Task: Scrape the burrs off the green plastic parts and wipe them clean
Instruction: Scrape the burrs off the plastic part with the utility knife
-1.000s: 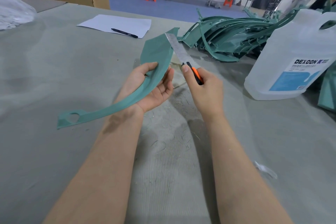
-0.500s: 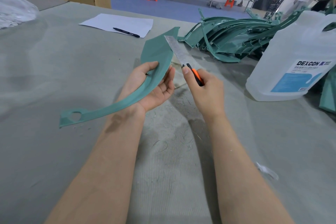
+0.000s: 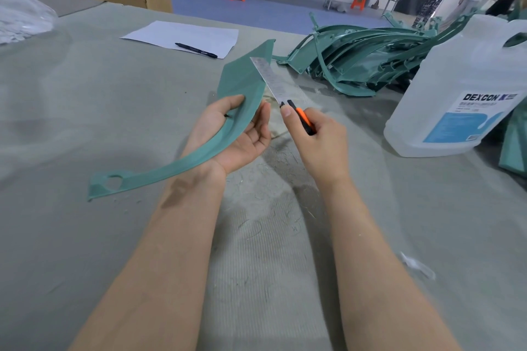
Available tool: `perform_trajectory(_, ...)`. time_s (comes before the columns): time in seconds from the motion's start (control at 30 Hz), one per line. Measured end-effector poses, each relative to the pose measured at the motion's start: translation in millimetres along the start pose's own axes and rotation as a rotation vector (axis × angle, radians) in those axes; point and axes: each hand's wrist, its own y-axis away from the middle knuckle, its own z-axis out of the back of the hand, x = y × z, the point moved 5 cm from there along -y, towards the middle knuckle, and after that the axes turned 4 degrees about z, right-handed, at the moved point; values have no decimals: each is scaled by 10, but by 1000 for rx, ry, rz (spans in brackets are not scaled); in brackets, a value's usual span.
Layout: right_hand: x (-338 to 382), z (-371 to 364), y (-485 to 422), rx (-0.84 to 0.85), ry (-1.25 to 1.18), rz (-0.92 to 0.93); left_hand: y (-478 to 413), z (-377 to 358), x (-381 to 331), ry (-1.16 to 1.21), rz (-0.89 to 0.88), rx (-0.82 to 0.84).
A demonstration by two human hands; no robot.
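Head view. Left hand (image 3: 228, 134), palm up, cradles the curved green plastic part (image 3: 236, 100): thumb on top of the strip, fingers curled up under its right edge, so it is clamped on the part. This holds the wide end raised off the surface (image 3: 71, 122) and turns one long edge toward the blade. Right hand (image 3: 319, 139) is wrapped round the orange-and-black handle of a utility knife (image 3: 302, 118), index finger laid along the top, likely for pressure control. The long extended blade (image 3: 268, 80) points to 11 o'clock and lies against the part's right edge, near the wide tip. Judgement: scraping stroke in progress along that edge, wiping not yet begun.

Part position: it arcs from its wide tip at 12 o'clock of the left hand, through the palm, down to a narrow end with a round hole (image 3: 114, 182) at 8 o'clock, close to the surface; contact there cannot be told. The right hand sits at 3 o'clock of the left, just beside it, not touching.

Pile of more green parts (image 3: 365, 57) at 1 o'clock, well apart, probably waiting. DEXCON jug (image 3: 462, 100) at 3 o'clock, presumably cleaning fluid. Paper sheet (image 3: 185, 34) with pen (image 3: 196, 50) at 11 o'clock. Fine shavings (image 3: 285, 168) lie under the hands.
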Motion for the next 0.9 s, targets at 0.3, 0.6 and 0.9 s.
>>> perform_trajectory(0.3, 4, -18, 3, 25, -1, -2, 13, 0, -18, -16, -16, -8)
perform_trajectory(0.6, 30, -45, 12, 42, -10, 17, 1, 9, -31, -41, -30, -26)
perform_trajectory(0.9, 40, -58, 17, 54, -15, 19, -8, 15, -46, -24, -45, -33)
